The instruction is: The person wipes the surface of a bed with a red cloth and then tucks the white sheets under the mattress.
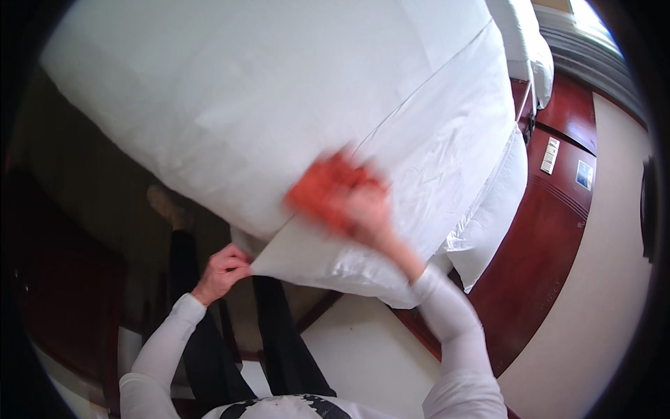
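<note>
White bedding (251, 105) covers the bed before me, with a folded-over band (445, 136) along its right part. My left hand (224, 272) pinches a corner of that band between thumb and fingers at the bed's near edge. Over the seam between band and cover, my right hand (366, 209) is blurred by motion and holds a crumpled red cloth (335, 191). Whether the cloth touches the bedding cannot be told.
White pillows (492, 220) lie at the right end of the bed, against a dark red wooden headboard panel (523, 293) with switches (550, 155). Another white-covered bed (515, 36) stands at the upper right. A dark red wooden piece of furniture (63, 293) is at the left.
</note>
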Available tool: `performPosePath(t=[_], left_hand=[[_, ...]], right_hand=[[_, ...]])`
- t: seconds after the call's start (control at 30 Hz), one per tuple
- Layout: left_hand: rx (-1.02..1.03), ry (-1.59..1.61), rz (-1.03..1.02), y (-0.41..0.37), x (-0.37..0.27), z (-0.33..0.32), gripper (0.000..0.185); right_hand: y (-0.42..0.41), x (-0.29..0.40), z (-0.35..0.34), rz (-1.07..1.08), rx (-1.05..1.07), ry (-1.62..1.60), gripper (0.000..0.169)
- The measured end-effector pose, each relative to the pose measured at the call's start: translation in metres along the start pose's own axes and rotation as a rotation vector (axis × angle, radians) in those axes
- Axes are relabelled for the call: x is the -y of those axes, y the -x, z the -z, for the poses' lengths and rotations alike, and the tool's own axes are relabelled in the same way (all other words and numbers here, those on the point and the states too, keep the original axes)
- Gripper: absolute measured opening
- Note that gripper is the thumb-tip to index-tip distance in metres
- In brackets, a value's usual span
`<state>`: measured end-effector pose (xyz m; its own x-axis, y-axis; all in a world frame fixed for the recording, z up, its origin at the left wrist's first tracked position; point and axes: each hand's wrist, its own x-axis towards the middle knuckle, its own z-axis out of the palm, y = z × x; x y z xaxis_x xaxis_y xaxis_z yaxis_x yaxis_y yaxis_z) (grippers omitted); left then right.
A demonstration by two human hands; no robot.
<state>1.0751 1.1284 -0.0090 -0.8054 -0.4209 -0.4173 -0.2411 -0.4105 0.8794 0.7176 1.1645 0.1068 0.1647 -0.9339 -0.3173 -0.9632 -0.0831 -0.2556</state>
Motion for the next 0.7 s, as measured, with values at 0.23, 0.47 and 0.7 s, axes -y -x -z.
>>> performPosePath(t=[0.23, 0.47, 0.7], left_hand=[[-0.046, -0.251, 0.280, 0.026, 0.018, 0.055, 0.010], [-0.115, -0.197, -0.028, -0.028, -0.017, -0.019, 0.037], [-0.105, -0.028, 0.027, -0.030, -0.017, -0.038, 0.031]], right_hand=[[0.091, 0.134, 0.020, 0.118, 0.228, -0.953, 0.050], [0.129, -0.044, 0.101, -0.577, -0.372, -0.424, 0.049], [0.071, -0.245, 0.081, -0.967, -0.699, 0.210, 0.055]])
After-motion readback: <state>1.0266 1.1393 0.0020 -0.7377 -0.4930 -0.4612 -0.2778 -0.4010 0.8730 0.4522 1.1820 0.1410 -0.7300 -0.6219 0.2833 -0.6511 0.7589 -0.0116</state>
